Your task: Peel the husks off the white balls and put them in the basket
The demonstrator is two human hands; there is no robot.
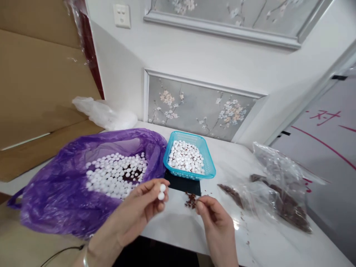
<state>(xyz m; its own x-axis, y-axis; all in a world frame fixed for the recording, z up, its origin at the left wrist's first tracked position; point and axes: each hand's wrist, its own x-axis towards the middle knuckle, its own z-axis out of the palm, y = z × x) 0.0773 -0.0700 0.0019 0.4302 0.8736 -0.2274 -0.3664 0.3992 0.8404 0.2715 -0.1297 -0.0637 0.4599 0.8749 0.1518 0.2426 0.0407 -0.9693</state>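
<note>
My left hand point(150, 198) is closed, with two small white balls point(161, 192) pinched between thumb and fingers. My right hand point(218, 226) makes a pinch beside a little heap of reddish-brown bits point(190, 200) on the white table. Whatever its fingertips hold is too small to make out. Beyond the hands stands a blue plastic basket point(210, 163) filled with white balls, with brown bits among them. To the left lies an opened purple plastic bag point(52, 189) containing many more white balls.
Clear plastic bags point(289, 204) of brown material lie on the table point(230, 157) at the right. A dark flat piece point(180, 184) is partly under the basket. Cardboard point(44, 85) and a white plastic bag point(102, 113) stand at the left, and a panelled wall point(208, 61) rises behind.
</note>
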